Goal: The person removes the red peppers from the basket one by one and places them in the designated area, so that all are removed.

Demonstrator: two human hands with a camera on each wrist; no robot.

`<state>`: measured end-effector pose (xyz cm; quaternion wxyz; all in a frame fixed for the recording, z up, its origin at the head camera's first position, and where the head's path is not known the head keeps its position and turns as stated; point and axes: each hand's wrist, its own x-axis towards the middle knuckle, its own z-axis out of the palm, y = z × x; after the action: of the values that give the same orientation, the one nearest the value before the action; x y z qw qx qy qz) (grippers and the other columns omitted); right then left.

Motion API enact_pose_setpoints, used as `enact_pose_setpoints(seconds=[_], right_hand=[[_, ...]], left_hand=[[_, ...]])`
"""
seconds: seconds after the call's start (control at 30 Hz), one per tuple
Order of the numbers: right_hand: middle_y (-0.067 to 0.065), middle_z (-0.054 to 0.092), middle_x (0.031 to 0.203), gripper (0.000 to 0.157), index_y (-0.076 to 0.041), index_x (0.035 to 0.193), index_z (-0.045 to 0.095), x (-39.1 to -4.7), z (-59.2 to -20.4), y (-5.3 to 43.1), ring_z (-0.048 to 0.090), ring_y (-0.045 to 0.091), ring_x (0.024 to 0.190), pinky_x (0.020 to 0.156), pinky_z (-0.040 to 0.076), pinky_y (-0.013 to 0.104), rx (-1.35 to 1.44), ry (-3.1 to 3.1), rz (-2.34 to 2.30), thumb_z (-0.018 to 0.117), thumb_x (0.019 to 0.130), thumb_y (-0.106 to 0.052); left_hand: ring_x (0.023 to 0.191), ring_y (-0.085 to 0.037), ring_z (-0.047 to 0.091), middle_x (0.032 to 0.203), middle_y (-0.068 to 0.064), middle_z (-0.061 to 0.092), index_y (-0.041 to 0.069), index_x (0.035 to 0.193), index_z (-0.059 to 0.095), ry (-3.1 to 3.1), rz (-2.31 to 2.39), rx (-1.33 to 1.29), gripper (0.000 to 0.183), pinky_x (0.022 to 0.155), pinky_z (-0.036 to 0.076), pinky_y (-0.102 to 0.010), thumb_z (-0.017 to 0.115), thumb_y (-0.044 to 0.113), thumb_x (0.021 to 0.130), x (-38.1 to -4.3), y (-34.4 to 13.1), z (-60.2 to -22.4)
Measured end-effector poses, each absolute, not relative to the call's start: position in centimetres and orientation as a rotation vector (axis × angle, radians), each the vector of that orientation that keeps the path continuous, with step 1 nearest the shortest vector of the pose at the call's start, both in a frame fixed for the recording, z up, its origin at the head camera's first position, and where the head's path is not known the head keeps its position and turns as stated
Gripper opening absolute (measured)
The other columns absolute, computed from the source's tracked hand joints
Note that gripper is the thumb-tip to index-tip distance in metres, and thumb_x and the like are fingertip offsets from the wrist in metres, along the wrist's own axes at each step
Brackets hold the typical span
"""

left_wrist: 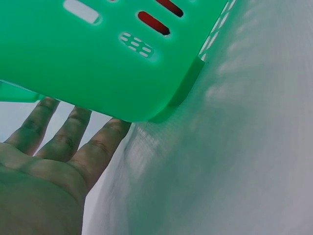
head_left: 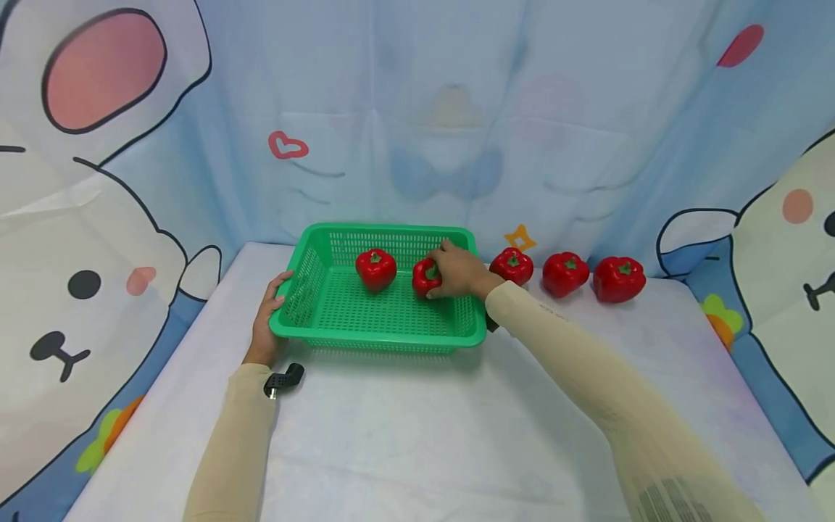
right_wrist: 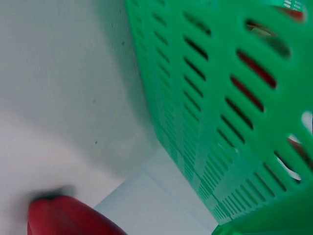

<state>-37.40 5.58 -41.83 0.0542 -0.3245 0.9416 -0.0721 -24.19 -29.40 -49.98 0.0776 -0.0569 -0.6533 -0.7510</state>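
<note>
Green basket point(head_left: 385, 339) on white desk point(head_left: 417, 435), centre of frame. Right hand point(head_left: 457, 272) inside basket's right half, fingers curled, pinching red pepper point(head_left: 425, 281). Second pepper point(head_left: 375, 270) in basket, left of it, apart. Left hand point(head_left: 266, 322) at basket's left side, fingers spread, fairly straight, touching rim. Three more peppers point(head_left: 565, 274) in row on desk, right of centre.
</note>
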Motion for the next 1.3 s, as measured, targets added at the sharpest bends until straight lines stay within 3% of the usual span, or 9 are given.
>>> enact_pose_setpoints(seconds=[0.23, 0.53, 0.87, 1.1, 1.3], right_hand=[[0.009, 0.059, 0.127, 0.073, -0.006, 0.136, 0.049, -37.1, -42.1, 5.9, 0.058, 0.024, 0.113, 0.089, 0.055, 0.041, -0.992, 2.807, -0.350, 0.082, 0.078, -0.037], [0.008, 0.047, 0.142, 0.078, -0.011, 0.146, 0.043, -34.9, -40.5, 7.8, 0.047, 0.027, 0.128, 0.094, 0.053, 0.044, -0.944, 2.692, -0.865, 0.079, 0.082, -0.037], [0.011, 0.051, 0.138, 0.077, -0.010, 0.143, 0.043, -33.2, -38.9, 12.0, 0.057, 0.031, 0.114, 0.086, 0.055, 0.047, -0.788, 2.808, -1.270, 0.080, 0.081, -0.035], [0.016, 0.046, 0.142, 0.077, -0.008, 0.146, 0.041, -32.5, -39.7, 16.2, 0.051, 0.035, 0.121, 0.090, 0.052, 0.055, -0.643, 3.002, -1.290, 0.078, 0.083, -0.034], [0.018, 0.050, 0.135, 0.076, -0.003, 0.142, 0.043, -30.9, -41.4, 18.9, 0.050, 0.032, 0.112, 0.084, 0.053, 0.048, -0.559, 3.073, -1.289, 0.079, 0.082, -0.031]], left_hand=[[0.107, -0.016, 0.048, 0.146, -0.003, 0.032, 0.025, 0.150, 0.031, -1.964, -2.243, -0.187, 0.048, 0.085, 0.048, -0.022, 0.028, 0.029, 0.103, -24.2, -29.4, -50.0], [0.112, -0.017, 0.045, 0.152, -0.004, 0.027, 0.026, 0.151, 0.031, -1.987, -2.230, -0.195, 0.048, 0.088, 0.046, -0.023, 0.028, 0.031, 0.103, -24.2, -29.3, -50.0], [0.111, -0.018, 0.044, 0.152, -0.003, 0.027, 0.027, 0.151, 0.031, -1.989, -2.240, -0.154, 0.048, 0.087, 0.045, -0.023, 0.027, 0.029, 0.103, -24.1, -29.4, -49.9], [0.114, -0.017, 0.043, 0.152, -0.003, 0.027, 0.027, 0.151, 0.031, -1.991, -2.238, -0.145, 0.049, 0.089, 0.045, -0.022, 0.028, 0.031, 0.103, -23.9, -29.4, -49.8], [0.114, -0.017, 0.042, 0.152, -0.002, 0.026, 0.028, 0.152, 0.030, -1.991, -2.248, -0.145, 0.049, 0.089, 0.044, -0.022, 0.026, 0.030, 0.103, -23.8, -29.2, -49.7]])
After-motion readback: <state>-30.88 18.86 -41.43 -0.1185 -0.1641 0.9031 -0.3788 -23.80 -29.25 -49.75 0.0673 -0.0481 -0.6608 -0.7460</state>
